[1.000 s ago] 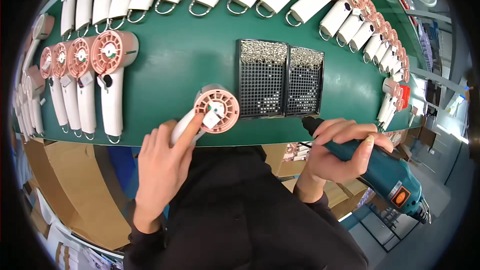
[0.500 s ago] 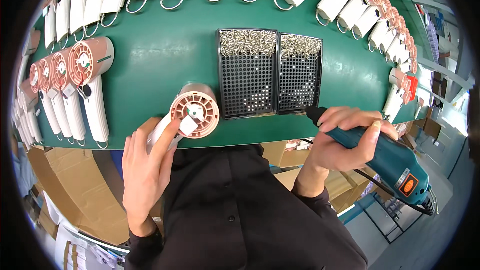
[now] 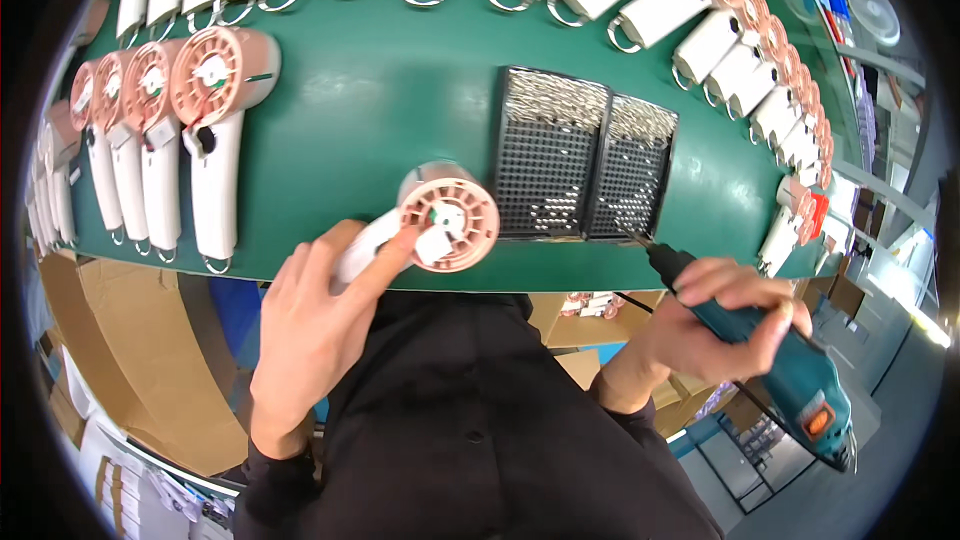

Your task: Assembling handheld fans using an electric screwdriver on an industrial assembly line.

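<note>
As a green desk [image 3: 380, 110] stretches ahead, the right hand [image 3: 705, 340] wraps its fingers [image 3: 745, 285] around a driver [image 3: 800, 380] and the left hand [image 3: 320, 310] grips a fan [image 3: 455, 205] at the near edge; over the right tray [image 3: 632, 165], the bit [image 3: 636, 234] shows plainer than moments earlier, suggesting work at the screws [image 3: 640, 120].

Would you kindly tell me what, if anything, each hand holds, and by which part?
Left hand: a pink-and-white fan, by its white handle. Right hand: a teal electric screwdriver, around the front of its body.
</note>
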### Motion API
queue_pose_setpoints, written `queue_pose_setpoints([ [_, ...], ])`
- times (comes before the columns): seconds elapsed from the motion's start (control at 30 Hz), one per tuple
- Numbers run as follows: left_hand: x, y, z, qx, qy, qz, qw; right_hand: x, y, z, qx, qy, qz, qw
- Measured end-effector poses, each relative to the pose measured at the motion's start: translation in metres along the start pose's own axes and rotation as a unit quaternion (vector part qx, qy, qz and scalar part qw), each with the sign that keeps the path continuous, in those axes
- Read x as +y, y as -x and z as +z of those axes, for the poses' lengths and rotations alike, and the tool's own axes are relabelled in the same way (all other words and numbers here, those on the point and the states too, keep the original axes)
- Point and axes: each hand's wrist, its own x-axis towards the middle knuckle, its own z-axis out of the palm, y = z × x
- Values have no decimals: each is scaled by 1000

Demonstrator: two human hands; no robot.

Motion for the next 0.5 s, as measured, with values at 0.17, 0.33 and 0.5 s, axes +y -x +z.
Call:
queue_pose_setpoints([
  [0.17,-4,-5,-3,-34,-16,41,998,-30,2,42,-111,-96,-54,988],
  [0.33,-11,2,-2,-17,-44,47,998,-26,19,102,-199,-187,-36,961],
  [0.5,-11,3,-1,-3,-16,32,999,-20,27,122,-259,-173,-33,950],
])
